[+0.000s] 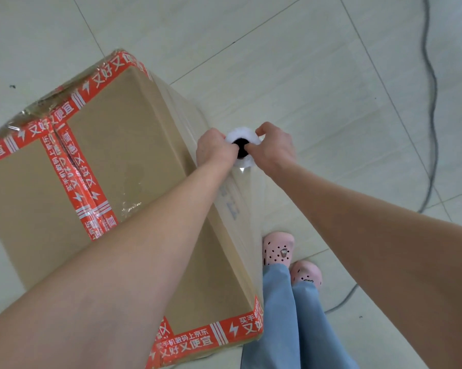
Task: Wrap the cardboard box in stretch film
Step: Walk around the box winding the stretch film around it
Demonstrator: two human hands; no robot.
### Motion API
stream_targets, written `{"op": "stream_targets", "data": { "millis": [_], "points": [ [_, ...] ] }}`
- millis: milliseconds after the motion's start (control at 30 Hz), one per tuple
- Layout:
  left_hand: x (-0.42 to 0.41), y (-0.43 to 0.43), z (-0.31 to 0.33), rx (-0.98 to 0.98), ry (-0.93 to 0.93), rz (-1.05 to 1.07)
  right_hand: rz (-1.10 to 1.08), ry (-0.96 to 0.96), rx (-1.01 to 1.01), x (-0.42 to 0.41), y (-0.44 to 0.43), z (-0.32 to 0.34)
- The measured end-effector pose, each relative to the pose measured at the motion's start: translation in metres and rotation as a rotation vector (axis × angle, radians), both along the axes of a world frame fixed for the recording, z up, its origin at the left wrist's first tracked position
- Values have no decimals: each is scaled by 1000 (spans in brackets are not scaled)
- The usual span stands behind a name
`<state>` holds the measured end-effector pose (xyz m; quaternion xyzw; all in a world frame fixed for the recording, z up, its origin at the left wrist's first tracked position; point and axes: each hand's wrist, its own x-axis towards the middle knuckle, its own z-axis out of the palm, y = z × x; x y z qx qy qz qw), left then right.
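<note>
**Both hands on the roll at the box's right side**

The box (pixel 123 161) stands on the tiled floor (pixel 317 62), filling the left and centre of your view, top face towards you. Red printed tape (pixel 72 177) runs along its top edges and down the centre seam. Clear film (pixel 241 214) already lies on its right side, stretched taut from the near right corner up to the roll, and crinkled film shows at the far left corner too.

You hold the roll (pixel 241 132) on end just beside the box's right edge, about halfway along it, so you look straight down its dark core. Your left hand (pixel 213 149) grips it from the box side, fingers curled into the core and the back of the hand against the box's top edge. Your right hand (pixel 275 148) grips it from the other side, thumb hooked into the core and fingers curled over the white rim. Both arms reach out nearly straight, the left one crossing above the box top.

Your pink shoes (pixel 277 249) and blue trousers (pixel 291 315) are close to the near right corner. A dark cable (pixel 433 102) snakes over the tiles well to the right.
</note>
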<state>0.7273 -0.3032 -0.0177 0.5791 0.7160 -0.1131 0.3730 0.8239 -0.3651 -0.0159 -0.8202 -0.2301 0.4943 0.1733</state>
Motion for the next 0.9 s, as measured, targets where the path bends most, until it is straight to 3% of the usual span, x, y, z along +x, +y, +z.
{"op": "stream_targets", "data": {
  "millis": [267, 400, 633, 767, 900],
  "points": [
    [17, -11, 5, 71, 59, -549, 13, 23, -3, 9, -8, -2],
    [25, -8, 2, 116, 126, -636, 64, 11, 3, 13, -6, -4],
    [31, 6, 4, 115, 116, -533, 363, -111, 29, 27, 16, -5],
    [29, 17, 0, 95, 131, -239, 526, -177, 90, 31, 41, -3],
    [18, 31, -3, -9, 82, 155, 363, -35, 54, 26, 56, -3]
  ]
}}
